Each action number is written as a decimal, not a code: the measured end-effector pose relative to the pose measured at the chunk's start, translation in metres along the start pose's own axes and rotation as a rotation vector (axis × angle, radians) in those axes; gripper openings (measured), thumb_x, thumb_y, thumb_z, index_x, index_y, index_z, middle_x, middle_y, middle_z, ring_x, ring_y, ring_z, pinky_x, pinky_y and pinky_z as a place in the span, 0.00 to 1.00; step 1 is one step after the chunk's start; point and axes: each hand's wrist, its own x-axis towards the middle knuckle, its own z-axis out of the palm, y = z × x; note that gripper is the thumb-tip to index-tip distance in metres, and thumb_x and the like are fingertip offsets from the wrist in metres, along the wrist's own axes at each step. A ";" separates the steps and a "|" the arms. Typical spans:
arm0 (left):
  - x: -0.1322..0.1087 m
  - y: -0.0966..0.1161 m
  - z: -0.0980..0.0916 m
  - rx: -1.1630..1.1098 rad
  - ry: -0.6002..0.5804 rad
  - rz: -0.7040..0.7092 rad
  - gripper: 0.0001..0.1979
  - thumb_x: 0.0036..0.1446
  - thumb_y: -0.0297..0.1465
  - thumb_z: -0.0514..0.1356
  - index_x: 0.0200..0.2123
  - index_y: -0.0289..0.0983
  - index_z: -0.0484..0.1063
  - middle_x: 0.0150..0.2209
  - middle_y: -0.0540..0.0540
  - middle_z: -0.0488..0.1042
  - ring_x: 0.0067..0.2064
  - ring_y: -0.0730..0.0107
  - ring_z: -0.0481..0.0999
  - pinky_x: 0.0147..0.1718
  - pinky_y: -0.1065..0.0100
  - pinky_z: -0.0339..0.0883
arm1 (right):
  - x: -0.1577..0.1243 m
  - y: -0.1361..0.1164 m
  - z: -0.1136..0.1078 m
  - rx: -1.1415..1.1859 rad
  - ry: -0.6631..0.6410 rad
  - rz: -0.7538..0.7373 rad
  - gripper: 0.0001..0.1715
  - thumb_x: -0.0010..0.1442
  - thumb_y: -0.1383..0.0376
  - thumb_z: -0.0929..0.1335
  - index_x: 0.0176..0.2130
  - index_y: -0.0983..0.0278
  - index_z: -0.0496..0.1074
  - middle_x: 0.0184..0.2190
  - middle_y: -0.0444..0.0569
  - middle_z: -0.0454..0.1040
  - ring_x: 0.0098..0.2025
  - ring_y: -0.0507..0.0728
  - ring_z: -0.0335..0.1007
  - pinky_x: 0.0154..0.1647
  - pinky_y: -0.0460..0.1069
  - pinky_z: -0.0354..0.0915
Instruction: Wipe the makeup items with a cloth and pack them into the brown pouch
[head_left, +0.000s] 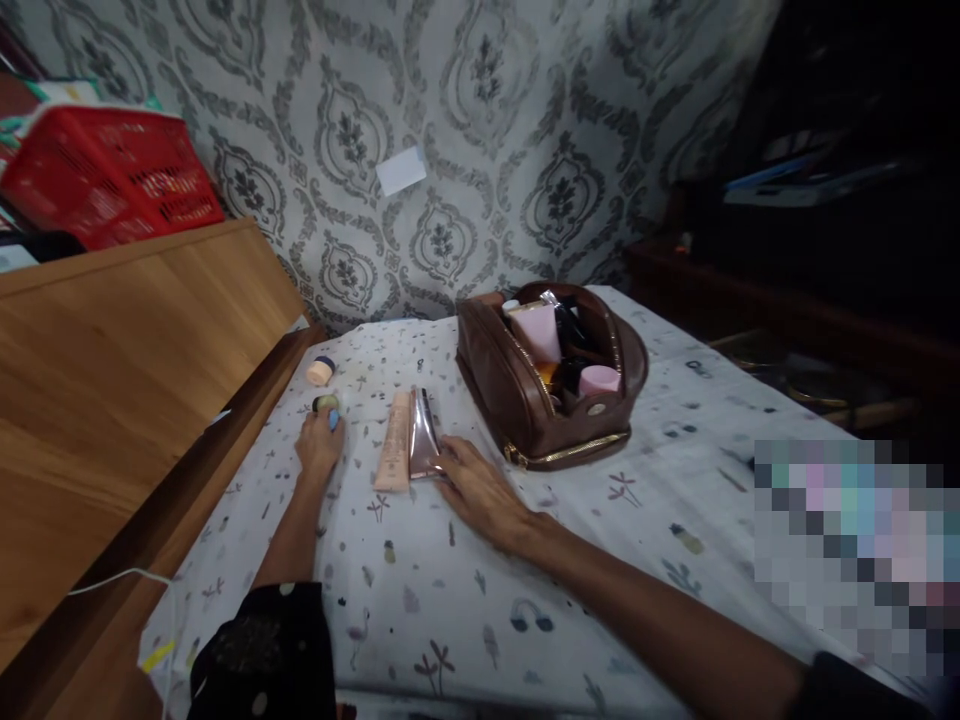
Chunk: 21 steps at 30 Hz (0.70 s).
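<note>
Basically, right hand (480,490) lay flat, fingers (450,456) together on the near end of the silver tube (424,432), axis near-far; left hand (320,442) curled at small jar (327,404), grip unclear.

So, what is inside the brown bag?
Inside the brown bag show a pale pink tube, a pink cap, an orange item and dark containers. Whatever lies under them, deeper in the bag, is covered.
</note>
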 end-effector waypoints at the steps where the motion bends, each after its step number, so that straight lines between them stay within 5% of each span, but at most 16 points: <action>1: 0.000 0.000 0.000 -0.035 0.001 -0.001 0.15 0.62 0.35 0.57 0.50 0.38 0.72 0.48 0.35 0.72 0.52 0.45 0.73 0.50 0.49 0.67 | 0.000 0.000 0.000 0.005 0.003 0.004 0.18 0.64 0.72 0.65 0.52 0.65 0.74 0.60 0.59 0.67 0.61 0.64 0.67 0.63 0.59 0.67; 7: -0.021 0.037 -0.003 -0.316 -0.047 0.106 0.15 0.65 0.40 0.52 0.49 0.40 0.68 0.38 0.47 0.74 0.40 0.65 0.76 0.41 0.67 0.71 | 0.003 0.002 0.000 0.224 0.142 0.006 0.13 0.67 0.68 0.63 0.48 0.63 0.75 0.54 0.56 0.71 0.55 0.60 0.71 0.59 0.59 0.69; 14: -0.082 0.114 -0.009 -0.786 -0.119 0.414 0.13 0.66 0.43 0.53 0.42 0.40 0.69 0.38 0.48 0.75 0.41 0.67 0.75 0.44 0.68 0.68 | 0.015 0.005 -0.002 1.097 0.147 0.250 0.27 0.63 0.46 0.68 0.52 0.62 0.72 0.42 0.51 0.77 0.44 0.58 0.76 0.34 0.49 0.75; 21: -0.100 0.115 -0.008 -0.691 -0.095 0.574 0.16 0.69 0.43 0.49 0.42 0.40 0.71 0.40 0.44 0.76 0.44 0.62 0.74 0.48 0.62 0.66 | 0.017 0.003 -0.005 1.417 0.129 0.342 0.33 0.49 0.46 0.78 0.46 0.63 0.73 0.29 0.43 0.75 0.31 0.51 0.75 0.31 0.45 0.72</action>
